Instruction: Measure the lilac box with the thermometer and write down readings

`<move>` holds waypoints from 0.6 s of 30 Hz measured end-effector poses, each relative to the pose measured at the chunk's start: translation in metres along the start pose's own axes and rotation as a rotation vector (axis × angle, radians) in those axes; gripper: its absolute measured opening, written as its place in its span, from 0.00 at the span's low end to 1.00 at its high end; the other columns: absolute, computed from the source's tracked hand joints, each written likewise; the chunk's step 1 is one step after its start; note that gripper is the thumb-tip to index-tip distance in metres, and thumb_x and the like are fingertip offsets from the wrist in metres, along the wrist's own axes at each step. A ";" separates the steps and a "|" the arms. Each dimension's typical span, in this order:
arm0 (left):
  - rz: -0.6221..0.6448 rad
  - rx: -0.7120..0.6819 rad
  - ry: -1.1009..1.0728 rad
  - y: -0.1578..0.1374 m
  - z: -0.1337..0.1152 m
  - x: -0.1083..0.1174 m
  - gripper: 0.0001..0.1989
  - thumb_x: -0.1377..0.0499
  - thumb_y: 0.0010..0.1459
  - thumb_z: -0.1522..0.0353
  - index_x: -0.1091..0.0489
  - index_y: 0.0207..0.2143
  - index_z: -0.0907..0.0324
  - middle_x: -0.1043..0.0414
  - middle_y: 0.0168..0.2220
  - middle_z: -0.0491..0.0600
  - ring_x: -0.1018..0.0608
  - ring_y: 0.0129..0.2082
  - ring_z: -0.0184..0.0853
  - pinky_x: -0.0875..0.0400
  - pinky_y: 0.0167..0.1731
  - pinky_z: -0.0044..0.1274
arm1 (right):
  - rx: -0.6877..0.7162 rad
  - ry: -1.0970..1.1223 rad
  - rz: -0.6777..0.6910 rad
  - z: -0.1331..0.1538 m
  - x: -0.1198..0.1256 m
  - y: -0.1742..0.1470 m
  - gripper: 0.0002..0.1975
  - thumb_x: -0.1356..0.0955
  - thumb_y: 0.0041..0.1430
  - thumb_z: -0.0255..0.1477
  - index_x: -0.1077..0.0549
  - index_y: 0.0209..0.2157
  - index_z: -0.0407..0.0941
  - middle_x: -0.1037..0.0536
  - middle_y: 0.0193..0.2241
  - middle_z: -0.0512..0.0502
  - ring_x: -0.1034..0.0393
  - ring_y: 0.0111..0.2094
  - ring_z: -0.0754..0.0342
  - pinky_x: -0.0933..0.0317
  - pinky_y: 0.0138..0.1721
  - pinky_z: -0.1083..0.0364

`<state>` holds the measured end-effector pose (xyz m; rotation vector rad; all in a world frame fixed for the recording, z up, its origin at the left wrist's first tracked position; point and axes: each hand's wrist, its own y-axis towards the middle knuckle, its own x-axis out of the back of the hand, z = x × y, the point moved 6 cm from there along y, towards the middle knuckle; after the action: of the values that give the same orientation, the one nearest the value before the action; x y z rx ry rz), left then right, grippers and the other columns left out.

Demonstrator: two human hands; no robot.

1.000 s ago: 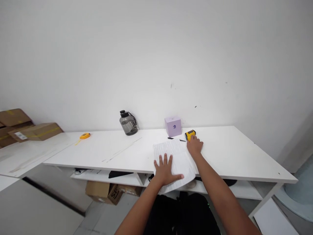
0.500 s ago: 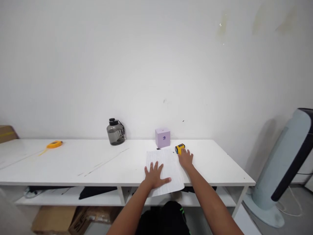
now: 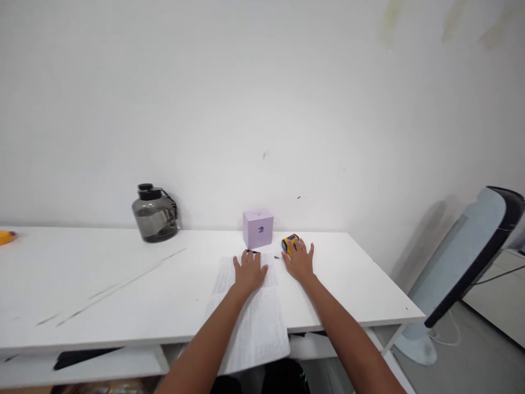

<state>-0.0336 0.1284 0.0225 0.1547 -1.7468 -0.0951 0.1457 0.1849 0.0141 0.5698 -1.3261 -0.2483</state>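
Note:
My left hand point(image 3: 249, 272) lies palm down on the upper part of a white printed sheet point(image 3: 258, 328), fingers spread. Its fingertips come close to a small dark object point(image 3: 251, 251) at the foot of a lilac box point(image 3: 258, 230); whether they touch it I cannot tell. My right hand point(image 3: 299, 261) reaches over a yellow-and-black tape measure point(image 3: 289, 241), with fingers apart and some fingertips against it. Part of the tape measure is hidden by those fingers. The sheet's near end hangs past the table edge.
A grey see-through jug point(image 3: 156, 216) with a black lid stands by the wall on the white table point(image 3: 123, 284). An orange object point(image 3: 5, 237) is cut off at the left. On the right, a tall pale-blue appliance point(image 3: 455, 262) stands on the floor. A shelf point(image 3: 102, 369) runs underneath.
My left hand has slid forward over the sheet towards the lilac box. My right hand now reaches further over the tape measure. The view has shifted right and closer.

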 end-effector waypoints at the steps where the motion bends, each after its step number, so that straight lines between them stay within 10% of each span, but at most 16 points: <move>1: 0.008 0.022 -0.019 0.009 -0.001 -0.008 0.31 0.56 0.65 0.57 0.43 0.66 0.63 0.50 0.69 0.62 0.50 0.70 0.52 0.59 0.65 0.52 | 0.034 0.002 -0.001 0.001 -0.001 0.001 0.27 0.45 0.69 0.44 0.35 0.63 0.50 0.41 0.67 0.37 0.52 0.68 0.40 0.71 0.65 0.31; 8: 0.042 0.059 -0.021 0.027 0.000 -0.038 0.36 0.59 0.66 0.52 0.48 0.69 0.62 0.59 0.71 0.63 0.51 0.71 0.52 0.59 0.66 0.48 | 0.305 0.060 0.137 0.013 -0.009 0.012 0.17 0.39 0.67 0.42 0.20 0.44 0.57 0.40 0.67 0.48 0.54 0.69 0.41 0.73 0.65 0.30; 18: 0.050 0.041 -0.032 0.024 -0.002 -0.032 0.29 0.56 0.66 0.53 0.42 0.66 0.47 0.56 0.71 0.58 0.50 0.70 0.53 0.59 0.65 0.50 | 0.174 -0.014 0.126 0.018 -0.011 0.017 0.18 0.41 0.68 0.32 0.26 0.53 0.48 0.39 0.66 0.40 0.52 0.68 0.39 0.69 0.64 0.26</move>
<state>-0.0274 0.1570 -0.0050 0.1404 -1.7836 -0.0253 0.1232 0.2000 0.0166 0.6282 -1.4000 -0.0334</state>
